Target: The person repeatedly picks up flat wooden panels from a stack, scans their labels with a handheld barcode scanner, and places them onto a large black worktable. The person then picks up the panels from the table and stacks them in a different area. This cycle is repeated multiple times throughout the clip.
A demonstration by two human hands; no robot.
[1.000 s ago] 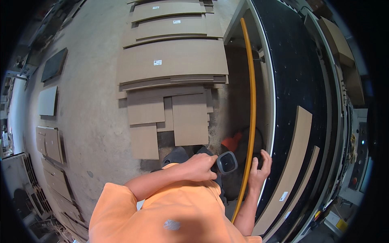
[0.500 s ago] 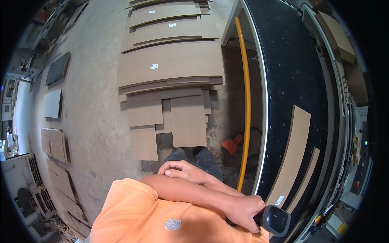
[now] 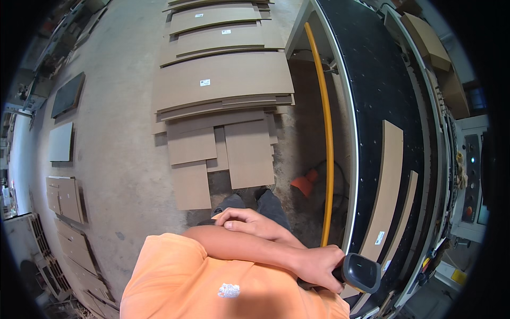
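My arms are folded across the front of an orange shirt [image 3: 186, 287]. The left forearm lies on top and crosses toward the right. At its end, my left hand [image 3: 319, 268] is closed round the grip of a black handheld scanner [image 3: 362, 273] with a rounded, squarish head. My right hand [image 3: 252, 224] comes out from under that forearm, its fingers curled against my left arm near the elbow. Part of the right forearm is hidden. Close to the scanner, a long brown panel [image 3: 386, 183] with a white label lies on a black table [image 3: 366, 80], beside a narrower strip [image 3: 404, 218].
Ahead on the floor are stacked brown panels [image 3: 228, 77], some labelled. A yellow bar [image 3: 325, 133] runs along the table's side, near an orange object [image 3: 304, 185]. More boards [image 3: 64, 199] lie at the left. A control panel [image 3: 470, 170] stands at far right.
The view has turned slightly, so the table's panels sit higher and the control panel shows more. My folded arms and the scanner keep nearly the same pose.
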